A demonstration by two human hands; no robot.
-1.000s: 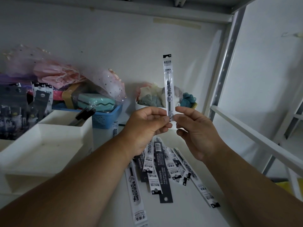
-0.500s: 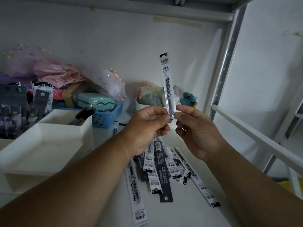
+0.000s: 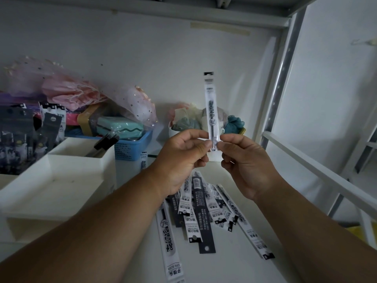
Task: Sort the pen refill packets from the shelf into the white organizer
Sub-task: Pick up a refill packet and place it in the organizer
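One clear pen refill packet (image 3: 211,111) held upright above the shelf (image 3: 132,252), its lower end pinched between left hand (image 3: 181,158) and right hand (image 3: 244,166); probably being checked before sorting. Remaining packets (image 3: 202,211) heaped on the shelf below. Next, likely: carry left, drop into the white organizer (image 3: 61,180).

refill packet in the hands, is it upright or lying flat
Upright. The refill packet stands vertically, black hang tab on top, its lower end pinched between the left hand and right hand, above the loose packets on the shelf.
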